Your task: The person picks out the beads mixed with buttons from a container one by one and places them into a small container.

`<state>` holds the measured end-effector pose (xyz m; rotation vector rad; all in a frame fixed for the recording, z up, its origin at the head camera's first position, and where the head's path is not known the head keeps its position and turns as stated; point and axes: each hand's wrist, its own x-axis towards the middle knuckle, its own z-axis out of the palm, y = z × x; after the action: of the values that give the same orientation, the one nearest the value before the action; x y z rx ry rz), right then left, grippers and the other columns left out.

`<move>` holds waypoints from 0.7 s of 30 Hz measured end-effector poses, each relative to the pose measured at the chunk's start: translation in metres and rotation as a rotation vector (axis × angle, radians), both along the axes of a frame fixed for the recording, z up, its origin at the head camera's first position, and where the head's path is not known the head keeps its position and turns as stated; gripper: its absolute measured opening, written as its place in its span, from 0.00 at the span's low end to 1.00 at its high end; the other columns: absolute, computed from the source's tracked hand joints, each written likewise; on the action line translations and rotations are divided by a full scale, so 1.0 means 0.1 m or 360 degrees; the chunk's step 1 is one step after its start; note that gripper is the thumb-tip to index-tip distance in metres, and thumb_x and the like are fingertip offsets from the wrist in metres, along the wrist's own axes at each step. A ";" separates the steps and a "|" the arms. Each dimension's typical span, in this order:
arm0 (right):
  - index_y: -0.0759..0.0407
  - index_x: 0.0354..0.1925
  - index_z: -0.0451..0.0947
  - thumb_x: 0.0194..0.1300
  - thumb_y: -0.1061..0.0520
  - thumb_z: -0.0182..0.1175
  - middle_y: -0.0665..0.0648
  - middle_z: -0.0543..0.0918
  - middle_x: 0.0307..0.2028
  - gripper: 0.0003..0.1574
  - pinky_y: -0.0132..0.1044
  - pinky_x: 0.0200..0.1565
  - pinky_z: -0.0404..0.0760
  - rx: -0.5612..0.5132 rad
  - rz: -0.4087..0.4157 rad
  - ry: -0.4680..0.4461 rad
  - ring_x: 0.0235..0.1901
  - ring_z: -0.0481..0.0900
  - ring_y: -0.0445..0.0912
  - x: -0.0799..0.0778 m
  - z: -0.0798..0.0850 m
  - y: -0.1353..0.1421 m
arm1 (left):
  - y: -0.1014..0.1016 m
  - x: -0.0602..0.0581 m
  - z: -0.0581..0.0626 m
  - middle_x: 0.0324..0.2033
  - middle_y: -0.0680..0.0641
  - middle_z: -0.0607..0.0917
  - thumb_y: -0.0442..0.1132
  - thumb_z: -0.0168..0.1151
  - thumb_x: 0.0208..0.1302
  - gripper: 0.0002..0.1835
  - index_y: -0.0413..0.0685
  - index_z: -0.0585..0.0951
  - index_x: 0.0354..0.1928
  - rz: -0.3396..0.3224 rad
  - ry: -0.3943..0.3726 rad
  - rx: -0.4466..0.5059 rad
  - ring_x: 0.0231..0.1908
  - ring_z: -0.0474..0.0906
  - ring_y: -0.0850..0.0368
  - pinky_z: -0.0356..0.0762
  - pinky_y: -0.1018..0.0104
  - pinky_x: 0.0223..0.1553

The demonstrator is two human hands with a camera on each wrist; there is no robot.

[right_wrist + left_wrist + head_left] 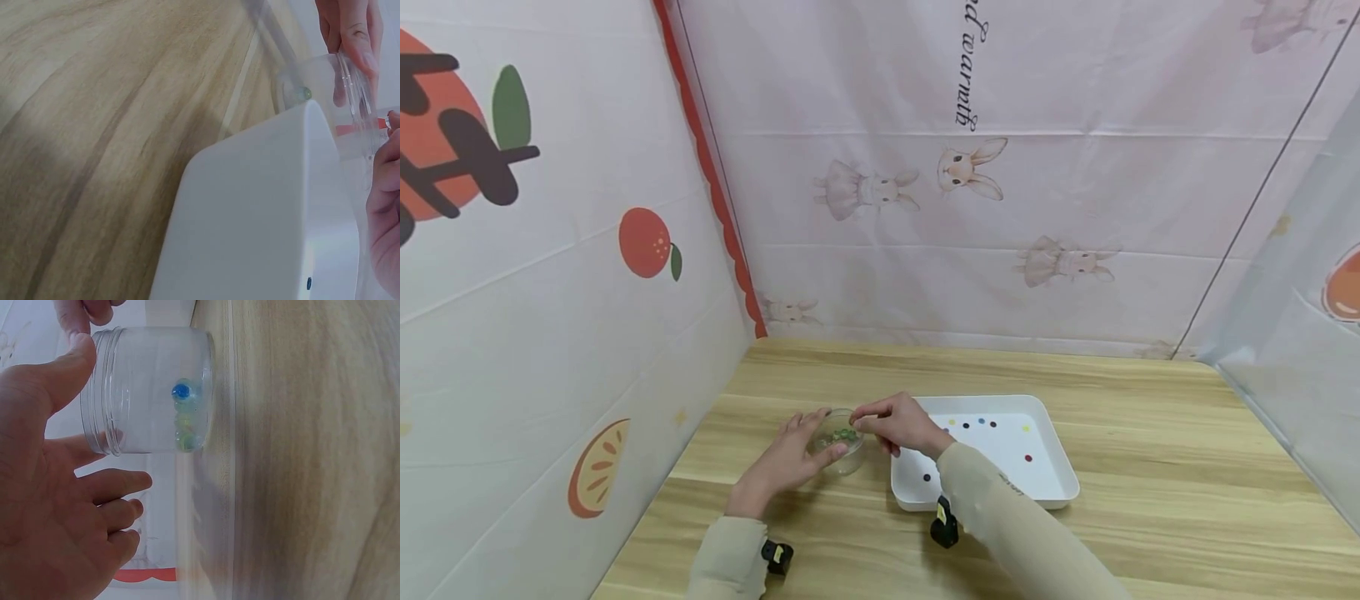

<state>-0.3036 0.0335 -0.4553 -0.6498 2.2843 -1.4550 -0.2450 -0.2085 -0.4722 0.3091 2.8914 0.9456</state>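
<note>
A clear jar (150, 387) stands upright on the table, left of the white tray. Several small translucent balls, among them a blue one (180, 392) and greenish ones (186, 440), lie at its bottom. My left hand (790, 454) holds the jar near its rim between thumb and forefinger, the other fingers held off the wall. Over the jar's mouth is my right hand (898, 423), with its thumb and forefinger close together at the rim. Whether a small ball is between those fingertips cannot be made out.
The shallow white tray (1063, 471) sits right of the jar, partly under my right forearm. Scattered on its floor are several small coloured balls, such as a red one (1028, 457) and a black one (927, 477). Printed cloth (880, 283) walls the wooden table (1180, 467) at the back and sides.
</note>
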 end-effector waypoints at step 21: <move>0.55 0.61 0.86 0.74 0.48 0.66 0.53 0.79 0.15 0.22 0.42 0.21 0.78 -0.0014 -0.0052 -0.0049 0.12 0.72 0.40 -0.06 -0.01 0.09 | 0.00 -0.02 -0.02 0.81 0.32 0.60 0.69 0.60 0.71 0.49 0.49 0.59 0.83 0.0007 -0.0006 0.0019 0.82 0.43 0.26 0.52 0.20 0.74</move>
<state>-0.3092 0.0430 -0.4558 -0.5910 2.2765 -1.4806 -0.2468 -0.2089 -0.4746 0.3018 2.8849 0.9632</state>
